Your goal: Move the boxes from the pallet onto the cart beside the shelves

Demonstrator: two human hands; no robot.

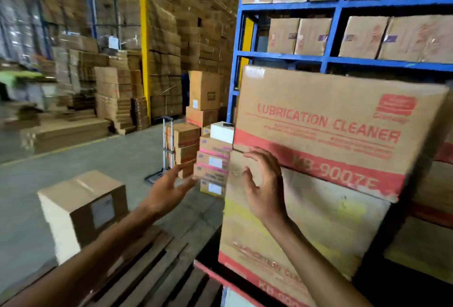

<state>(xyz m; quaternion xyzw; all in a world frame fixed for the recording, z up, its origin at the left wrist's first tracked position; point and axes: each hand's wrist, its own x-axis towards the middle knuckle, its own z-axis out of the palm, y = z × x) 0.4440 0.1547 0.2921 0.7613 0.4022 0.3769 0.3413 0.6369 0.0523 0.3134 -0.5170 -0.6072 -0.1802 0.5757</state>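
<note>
Brown cardboard fills most of the right half of the frame, where two large boxes are stacked. The upper box (pixel 326 130) is printed in red with "LUBRICATION CLEANER" and sits slightly askew on the lower box (pixel 294 228), which carries the same red print near its bottom edge. Behind them, blue shelves (pixel 335 10) loaded with smaller cartons are seen in the upper right.

The right hand (pixel 264 186) is raised in front of the seam between the two stacked boxes, near their left edge. Its fingers (pixel 257 154) are spread and curled, and nothing is held; whether the fingertips touch the cardboard cannot be told because of blur. The left hand (pixel 166 191) is stretched out at centre frame, to the left of the stack and clear of it, with its fingers (pixel 183 167) spread wide and empty.

At lower left, a smaller taped box (pixel 83 211) with a pale label is seen standing on the wooden pallet (pixel 152 270), whose dark slats run along the bottom of the frame. Beyond the hands, in the middle of the frame, a folding cart (pixel 165 150) with an upright metal handle stands on the grey floor (pixel 73 159), with more small boxes stacked just beside it.
</note>
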